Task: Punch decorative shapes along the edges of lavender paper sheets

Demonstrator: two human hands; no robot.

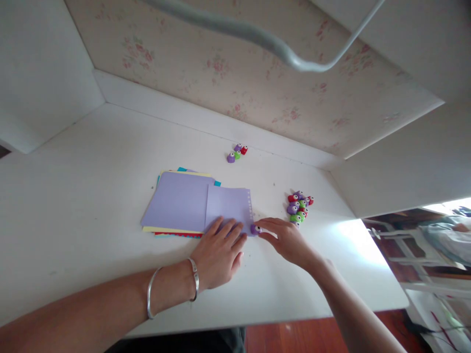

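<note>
Punch (255, 229), a small purple craft tool with a rounded plastic body, is sitting at the near right corner of a lilac sheet (228, 206) on the white desk (73, 196). The right hand (289, 240) is resting against it, with thumb and forefinger closing on its body from the right; whether they are fully clamped is hard to tell at this size. The left hand (219, 252) is lying flat, fingers spread slightly apart, pressing down the near edge of the sheet just beside the punch.

For a clean result, judging from this layout, the left palm should be keeping the sheet from sliding while the right hand is pressing straight down, with the paper edge seated fully in the slot. A row of small holes or notches appears to be running along the sheet's right edge, so even spacing would matter.

Two thin metal bangles (172, 287) are circling the left wrist. The lilac sheet is overlapping a stack of coloured paper (176, 206), matte and thin, with yellow, red and blue edges showing beneath. Further right, a cluster of punches (299, 208) in red, green and purple is lying close together. Further back, three more punches (237, 152) are sitting near the floral wallpaper (257, 88).
</note>
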